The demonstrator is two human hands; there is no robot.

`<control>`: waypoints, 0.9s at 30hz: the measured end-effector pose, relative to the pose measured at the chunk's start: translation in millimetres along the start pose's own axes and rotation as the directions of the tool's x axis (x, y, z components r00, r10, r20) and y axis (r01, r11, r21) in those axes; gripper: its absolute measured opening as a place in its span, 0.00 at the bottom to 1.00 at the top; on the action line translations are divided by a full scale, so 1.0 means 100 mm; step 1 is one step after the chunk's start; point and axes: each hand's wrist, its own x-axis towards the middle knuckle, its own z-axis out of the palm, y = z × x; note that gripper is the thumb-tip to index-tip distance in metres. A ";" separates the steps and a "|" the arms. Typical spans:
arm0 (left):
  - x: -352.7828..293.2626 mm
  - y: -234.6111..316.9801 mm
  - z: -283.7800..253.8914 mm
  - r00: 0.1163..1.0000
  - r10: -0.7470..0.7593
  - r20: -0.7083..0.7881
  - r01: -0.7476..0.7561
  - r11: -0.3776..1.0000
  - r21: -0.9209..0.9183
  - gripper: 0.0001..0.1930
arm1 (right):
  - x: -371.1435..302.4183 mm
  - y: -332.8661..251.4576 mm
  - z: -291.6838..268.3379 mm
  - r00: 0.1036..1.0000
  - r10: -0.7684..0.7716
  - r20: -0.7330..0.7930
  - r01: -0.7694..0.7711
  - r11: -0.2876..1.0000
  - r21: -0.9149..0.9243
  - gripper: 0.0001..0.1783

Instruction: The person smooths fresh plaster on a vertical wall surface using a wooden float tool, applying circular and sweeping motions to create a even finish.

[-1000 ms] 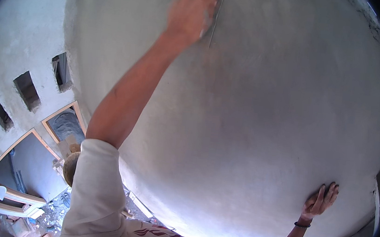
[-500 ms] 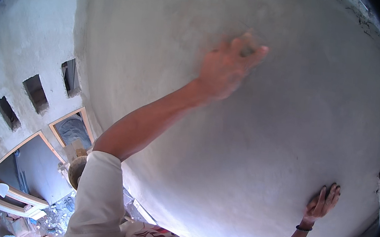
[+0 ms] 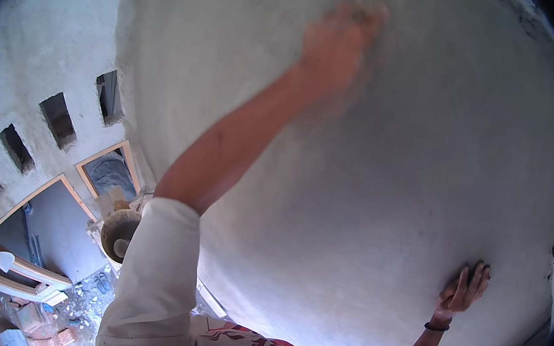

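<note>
A broad grey plastered wall (image 3: 387, 165) fills most of the view. My left hand (image 3: 339, 47) is raised near its upper middle, smeared by motion. Its fingers look curled round something dark, too blurred to name, against the plaster. My right hand (image 3: 464, 290) rests lower on the same wall at the right. Its fingers are stretched out and its fingertips are dark; nothing shows in it. A dark band circles that wrist.
At the left stands a pale wall (image 3: 37, 57) with several rectangular holes and wood-framed openings. A round bucket (image 3: 118, 233) is beside my left sleeve. Rubble (image 3: 82, 294) and bricks lie on the floor at lower left. Dark gaps edge the plaster at the right.
My left hand has moved upward along the wall, and more of the bucket shows. My right hand stays spread on the wall, appearing slightly higher and further left.
</note>
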 end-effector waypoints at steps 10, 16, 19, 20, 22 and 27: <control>-0.09 -0.15 0.08 0.998 0.005 0.060 -0.020 0.965 0.261 0.25 | -0.03 0.01 -0.01 1.000 -0.001 0.007 0.001 1.000 0.018 0.18; -0.45 -0.31 0.23 0.947 -0.318 0.047 0.317 0.896 -0.310 0.16 | -0.05 0.02 0.00 1.000 -0.008 0.022 0.006 0.998 0.066 0.18; -0.42 -0.03 0.07 0.998 0.021 -0.063 -0.020 1.000 0.012 0.15 | -0.07 0.03 0.01 1.000 -0.006 0.000 0.006 0.999 0.034 0.19; -0.27 -0.11 0.05 0.999 -0.037 -0.036 0.037 0.999 0.020 0.18 | -0.07 0.02 0.02 1.000 -0.014 -0.007 0.015 1.000 0.025 0.19; 0.03 -0.36 0.02 0.987 -0.161 0.024 0.160 0.986 0.049 0.26 | -0.07 0.00 0.02 1.000 -0.014 -0.009 0.014 1.000 0.022 0.19; -0.47 -0.14 0.17 0.999 -0.004 -0.048 0.005 1.000 0.014 0.26 | -0.06 -0.03 0.00 1.000 -0.024 0.018 0.024 1.000 0.012 0.19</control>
